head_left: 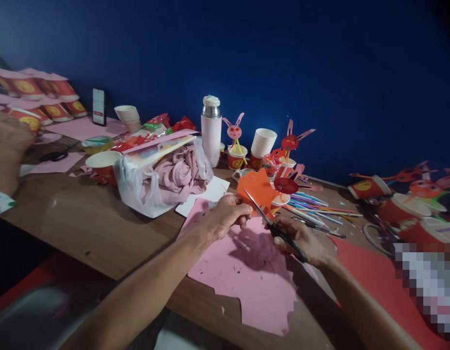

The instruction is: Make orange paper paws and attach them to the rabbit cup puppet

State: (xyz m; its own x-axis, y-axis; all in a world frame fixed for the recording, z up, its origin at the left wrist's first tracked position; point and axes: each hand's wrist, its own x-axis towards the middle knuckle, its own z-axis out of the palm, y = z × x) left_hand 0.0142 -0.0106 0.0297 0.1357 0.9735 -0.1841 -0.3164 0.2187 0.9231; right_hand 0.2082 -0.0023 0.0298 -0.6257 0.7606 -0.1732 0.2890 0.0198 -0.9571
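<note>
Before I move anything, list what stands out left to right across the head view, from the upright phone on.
Phone → leaning stack of cups → tall flask → left hand → orange paper → right hand → tipped red cup.

Blue wall [320, 63] ahead of me, brown wooden table [64, 223] before it. To my left, smartphone [98, 108] upright near wall, screen lit. Right of it, tilted stack of nested white cups [128, 114]. Nearer me, translucent plastic bag [135, 194] holding crumpled pink cloth [183, 170]; red snack packets [137, 140] behind. Just beyond bag, pale vacuum flask [211, 138], upright, silver neck, white lid.
</note>
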